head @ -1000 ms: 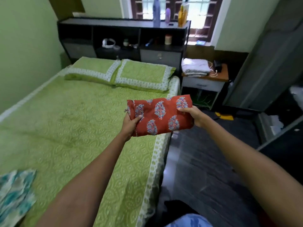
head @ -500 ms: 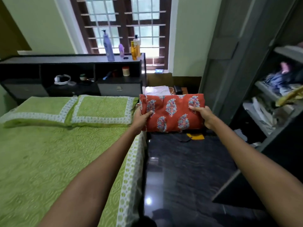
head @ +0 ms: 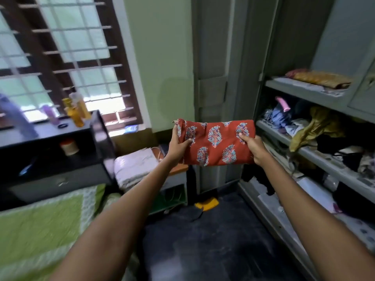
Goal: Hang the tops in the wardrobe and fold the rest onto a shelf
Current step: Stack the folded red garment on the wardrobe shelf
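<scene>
Folded red garment [head: 216, 142] carried toward wardrobe shelves [head: 316, 157], not yet shelved.
Gripped at each end by left hand [head: 178, 145] and right hand [head: 253, 148], fingers curled around cloth, held in mid-air just beside cluttered shelves; placing remains.

Two bare forearms, left hand [head: 178, 146], right hand [head: 254, 148], no sleeves in view (cuffs, if any, lie outside the frame), short plain fingernails

One folded red cloth [head: 216, 141], two hands [head: 178, 145] [head: 254, 148], three wardrobe shelves [head: 304, 90], one white towel stack [head: 136, 169].
</scene>
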### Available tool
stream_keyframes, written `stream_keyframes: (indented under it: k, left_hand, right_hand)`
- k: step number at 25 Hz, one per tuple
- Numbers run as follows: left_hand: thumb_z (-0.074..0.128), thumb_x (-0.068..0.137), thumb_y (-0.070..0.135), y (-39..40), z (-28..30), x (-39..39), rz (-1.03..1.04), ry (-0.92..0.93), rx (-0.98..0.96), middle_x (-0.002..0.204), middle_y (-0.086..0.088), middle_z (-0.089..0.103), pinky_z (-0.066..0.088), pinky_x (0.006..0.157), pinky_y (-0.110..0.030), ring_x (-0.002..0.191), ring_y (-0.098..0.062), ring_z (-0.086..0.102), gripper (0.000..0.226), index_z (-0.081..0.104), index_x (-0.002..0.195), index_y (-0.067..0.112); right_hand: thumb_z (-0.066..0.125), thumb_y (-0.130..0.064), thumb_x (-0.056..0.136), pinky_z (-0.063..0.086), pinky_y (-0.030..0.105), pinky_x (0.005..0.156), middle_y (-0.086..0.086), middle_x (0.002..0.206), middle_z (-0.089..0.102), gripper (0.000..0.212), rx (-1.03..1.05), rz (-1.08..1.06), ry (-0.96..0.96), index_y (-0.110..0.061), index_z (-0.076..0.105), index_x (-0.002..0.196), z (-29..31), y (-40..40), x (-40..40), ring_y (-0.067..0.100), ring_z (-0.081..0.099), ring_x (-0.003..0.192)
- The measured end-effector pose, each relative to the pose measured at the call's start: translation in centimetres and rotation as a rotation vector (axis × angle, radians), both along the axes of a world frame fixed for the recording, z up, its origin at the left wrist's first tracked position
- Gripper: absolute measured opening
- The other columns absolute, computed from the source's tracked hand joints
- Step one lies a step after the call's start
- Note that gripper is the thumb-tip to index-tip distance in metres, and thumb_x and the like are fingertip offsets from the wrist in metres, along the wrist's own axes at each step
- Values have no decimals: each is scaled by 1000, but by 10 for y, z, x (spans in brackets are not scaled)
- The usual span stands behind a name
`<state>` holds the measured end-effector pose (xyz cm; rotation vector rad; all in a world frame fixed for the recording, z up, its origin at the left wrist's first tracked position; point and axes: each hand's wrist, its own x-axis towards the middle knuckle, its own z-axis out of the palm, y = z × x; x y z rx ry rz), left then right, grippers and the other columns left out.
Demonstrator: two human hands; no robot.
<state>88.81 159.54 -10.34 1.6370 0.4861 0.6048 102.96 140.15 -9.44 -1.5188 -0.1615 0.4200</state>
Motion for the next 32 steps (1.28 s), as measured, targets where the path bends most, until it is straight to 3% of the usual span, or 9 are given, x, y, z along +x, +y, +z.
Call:
stream_keyframes:
  k: [3,8,11,13,18,21,22,26,32]
  left_hand:
    - [58,89,9,22,24,97,-165,5,31,141,-12,38,45,100,-46,124,-26,47,80,6,147,24]
    - [57,89,7,20,45,249,-366,7,78,140,-11,40,43,102,-43,124,-26,47,77,7,147,21]
    - [60,87,5,15,52,338,-420,-13,113,136,-13,45,43,102,-49,121,-27,50,75,14,145,17]
    - [61,85,5,7,58,402,-438,-40,122,135,-13,46,43,102,-50,121,-26,51,74,18,144,17]
    - [66,81,2,-23,83,547,-455,-103,210,131,-10,49,43,103,-39,118,-22,51,72,28,141,11]
    - [65,81,1,-41,106,627,-525,-127,237,123,-2,51,43,94,-25,107,-13,51,70,30,140,11]
    - [65,81,2,-45,114,651,-560,-126,252,125,-4,52,43,95,-26,106,-13,52,69,30,139,12]
    - [64,84,5,-63,140,749,-717,-78,302,131,-12,50,46,99,-44,114,-25,53,64,30,137,13]
    - [64,83,2,-103,165,879,-826,-82,282,127,-13,52,48,94,-39,113,-26,54,59,35,134,9]
  right_hand:
    - [61,-17,88,56,32,71,12,104,64,23,41,-140,8,-11,58,110,18,5,65,13,63,66]
    - [61,-20,88,55,26,54,11,102,63,33,26,-330,9,-8,55,118,36,-17,178,15,61,69]
    - [63,-23,87,55,33,67,12,108,64,29,29,-398,-21,-10,54,111,44,-31,250,18,62,73]
    - [64,-26,86,54,35,71,12,111,64,37,35,-442,-41,-11,52,118,52,-41,304,20,63,76]
    - [61,-22,89,53,32,60,12,114,63,44,80,-537,-53,-12,48,129,79,-70,420,20,63,76]
    - [58,-21,91,53,30,51,10,114,62,44,127,-596,-36,-12,45,132,98,-86,478,19,62,75]
    - [58,-20,91,53,29,48,10,113,62,44,138,-617,-35,-12,44,132,102,-90,495,19,62,75]
    - [57,-18,91,51,40,66,13,110,62,40,147,-728,-48,-9,47,129,116,-109,557,28,61,87]
    - [57,-13,90,55,43,77,11,105,63,30,164,-978,-157,-5,55,119,134,-133,649,29,63,93]
